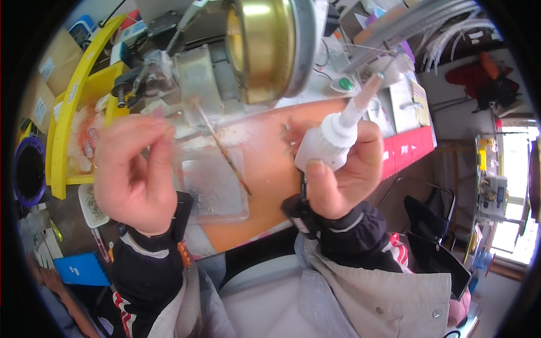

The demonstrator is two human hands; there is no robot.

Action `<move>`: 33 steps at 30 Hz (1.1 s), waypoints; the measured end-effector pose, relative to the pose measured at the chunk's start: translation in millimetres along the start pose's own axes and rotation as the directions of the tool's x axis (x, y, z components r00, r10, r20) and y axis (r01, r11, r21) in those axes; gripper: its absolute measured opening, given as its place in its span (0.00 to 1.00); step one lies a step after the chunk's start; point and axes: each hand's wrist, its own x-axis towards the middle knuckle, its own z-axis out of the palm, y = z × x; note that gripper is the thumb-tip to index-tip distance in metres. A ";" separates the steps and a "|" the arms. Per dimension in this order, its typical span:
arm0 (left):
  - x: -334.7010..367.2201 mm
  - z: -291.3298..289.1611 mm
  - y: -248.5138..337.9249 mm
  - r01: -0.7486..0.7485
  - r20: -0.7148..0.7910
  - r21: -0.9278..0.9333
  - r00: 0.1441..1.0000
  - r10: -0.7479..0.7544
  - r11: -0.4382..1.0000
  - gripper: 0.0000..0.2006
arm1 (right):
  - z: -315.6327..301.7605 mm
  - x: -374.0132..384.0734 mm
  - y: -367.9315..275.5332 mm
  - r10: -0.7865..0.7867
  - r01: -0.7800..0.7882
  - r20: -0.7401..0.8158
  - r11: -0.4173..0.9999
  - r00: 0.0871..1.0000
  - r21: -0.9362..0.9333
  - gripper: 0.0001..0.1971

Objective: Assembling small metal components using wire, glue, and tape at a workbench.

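My right hand [352, 172] is wrapped round a white squeeze bottle [329, 141] with a ribbed cap. Its long nozzle points up and to the right. My left hand [138, 174] is raised at the left, thumb and fingertips pinched together; anything between them is too small to make out. Between my hands, a clear plastic tray [217, 194] lies on the orange work surface [270, 163]. Across the tray's edge rests a thin brown-stained stick [230, 158].
A large brass-coloured drum [265, 50] stands at the back. Left are a yellow bin [58, 149] with bagged items, a white dish [92, 203] of small parts and a blue notebook [83, 269]. Another person's hand [51, 280] shows lower left. Red drawers [406, 149] line the right.
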 end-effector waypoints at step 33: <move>4.5 -0.3 3.0 -0.064 -0.002 0.004 0.998 0.064 0.998 0.11 | -46.2 -16.9 -32.4 0.646 -0.420 0.108 0.605 0.756 -0.677 0.13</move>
